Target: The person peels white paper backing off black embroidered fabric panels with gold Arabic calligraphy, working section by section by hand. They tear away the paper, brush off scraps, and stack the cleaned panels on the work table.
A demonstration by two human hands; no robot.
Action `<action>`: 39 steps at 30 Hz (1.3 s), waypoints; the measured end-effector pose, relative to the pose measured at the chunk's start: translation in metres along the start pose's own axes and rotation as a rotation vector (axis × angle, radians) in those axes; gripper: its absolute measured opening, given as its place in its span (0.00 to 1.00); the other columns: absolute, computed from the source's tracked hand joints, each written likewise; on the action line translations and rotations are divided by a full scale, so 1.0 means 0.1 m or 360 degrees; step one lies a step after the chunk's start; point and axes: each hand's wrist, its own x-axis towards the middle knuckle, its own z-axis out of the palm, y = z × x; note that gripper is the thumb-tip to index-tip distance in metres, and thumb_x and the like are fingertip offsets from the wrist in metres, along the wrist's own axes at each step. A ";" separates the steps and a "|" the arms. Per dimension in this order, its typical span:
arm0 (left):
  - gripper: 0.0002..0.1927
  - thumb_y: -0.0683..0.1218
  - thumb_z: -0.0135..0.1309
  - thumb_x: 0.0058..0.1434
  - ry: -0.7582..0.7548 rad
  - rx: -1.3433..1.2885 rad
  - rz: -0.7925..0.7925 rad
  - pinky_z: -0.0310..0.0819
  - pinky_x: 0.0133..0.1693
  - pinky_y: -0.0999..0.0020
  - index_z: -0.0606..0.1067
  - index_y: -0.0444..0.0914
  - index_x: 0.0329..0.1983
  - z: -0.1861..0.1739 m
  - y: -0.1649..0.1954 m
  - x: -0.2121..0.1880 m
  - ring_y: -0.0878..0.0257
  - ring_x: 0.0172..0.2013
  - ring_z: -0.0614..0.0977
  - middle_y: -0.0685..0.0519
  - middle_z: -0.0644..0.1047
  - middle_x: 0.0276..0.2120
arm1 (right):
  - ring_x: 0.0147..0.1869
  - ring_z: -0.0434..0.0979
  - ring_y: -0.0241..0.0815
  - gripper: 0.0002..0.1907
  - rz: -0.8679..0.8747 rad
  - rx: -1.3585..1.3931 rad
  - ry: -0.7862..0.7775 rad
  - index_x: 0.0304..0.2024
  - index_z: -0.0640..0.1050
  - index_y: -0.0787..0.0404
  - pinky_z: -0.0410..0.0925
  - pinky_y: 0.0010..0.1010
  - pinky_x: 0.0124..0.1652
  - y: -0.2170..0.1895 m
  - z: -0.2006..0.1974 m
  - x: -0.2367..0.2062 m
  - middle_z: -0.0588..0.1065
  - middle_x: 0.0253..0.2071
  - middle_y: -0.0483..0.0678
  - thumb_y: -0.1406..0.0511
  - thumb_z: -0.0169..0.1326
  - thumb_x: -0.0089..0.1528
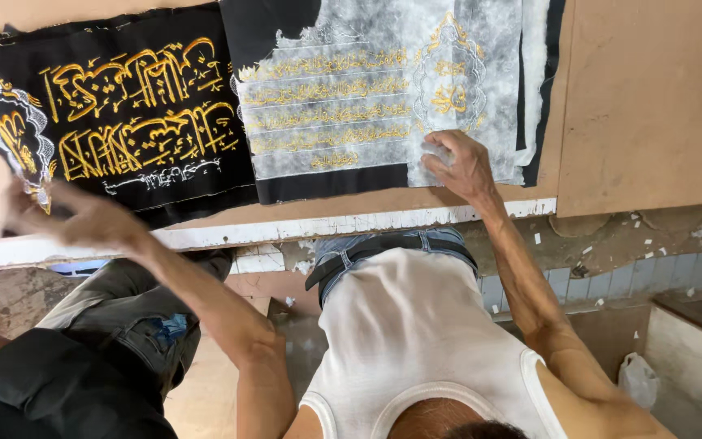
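Observation:
Two black cloths with gold embroidery lie on a tan table (652,106). The left cloth (123,106) lies face up. The right cloth (367,97) is covered with white fuzzy backing (351,24), and gold lines show through it. My right hand (458,168) rests on this cloth's lower right part, fingers curled and pinching the white backing. My left hand (83,218) is blurred with motion, fingers spread, holding nothing. It hovers at the table's near edge, by the lower left corner of the left cloth.
Another person in dark clothes and grey jeans (115,325) stands close at my left. The table has a white chipped front edge (351,223). Below are a tiled ledge (611,280), scraps of paper and a white bag (638,378) on the floor.

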 end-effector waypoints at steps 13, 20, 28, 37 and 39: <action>0.85 0.75 0.75 0.26 -0.1993 -0.0299 0.0560 0.33 0.72 0.49 0.39 0.31 0.74 1.89 1.67 -0.92 0.52 0.72 0.57 0.42 0.56 0.74 | 0.66 0.74 0.53 0.33 -0.1422 -0.0485 -0.0177 0.57 0.76 0.63 0.69 0.42 0.63 -0.49 0.46 2.65 0.76 0.59 0.53 0.78 0.51 0.47; 0.86 0.83 0.65 0.24 -0.2031 -0.0165 0.0556 0.29 0.76 0.51 0.42 0.33 0.77 1.89 1.66 -1.01 0.57 0.76 0.54 0.46 0.54 0.76 | 0.44 0.72 0.48 0.17 -0.1296 -0.0784 -0.0701 0.39 0.75 0.57 0.68 0.41 0.45 -0.46 0.48 3.04 0.73 0.36 0.48 0.65 0.62 0.48; 0.79 0.87 0.59 0.27 -0.1978 -0.0132 0.0694 0.27 0.74 0.46 0.56 0.36 0.76 1.91 1.54 -1.21 0.56 0.76 0.50 0.46 0.53 0.76 | 0.23 0.64 0.36 0.23 -0.1617 -0.0867 -0.0313 0.24 0.67 0.54 0.65 0.33 0.25 -0.02 0.65 2.83 0.64 0.19 0.41 0.54 0.56 0.71; 0.79 0.88 0.57 0.29 -0.1940 -0.0124 0.0749 0.26 0.74 0.46 0.56 0.35 0.77 1.93 1.51 -1.16 0.57 0.76 0.49 0.46 0.52 0.77 | 0.22 0.70 0.35 0.17 -0.1154 -0.0641 -0.0276 0.28 0.68 0.57 0.62 0.30 0.21 0.84 -0.31 2.13 0.70 0.21 0.42 0.63 0.58 0.70; 0.79 0.88 0.57 0.30 -0.1973 -0.0110 0.0743 0.25 0.73 0.46 0.55 0.35 0.77 1.93 1.50 -1.15 0.57 0.76 0.48 0.46 0.51 0.77 | 0.23 0.72 0.37 0.18 -0.0954 -0.0735 -0.0318 0.28 0.70 0.56 0.64 0.31 0.23 0.82 -0.50 1.98 0.72 0.23 0.42 0.60 0.60 0.71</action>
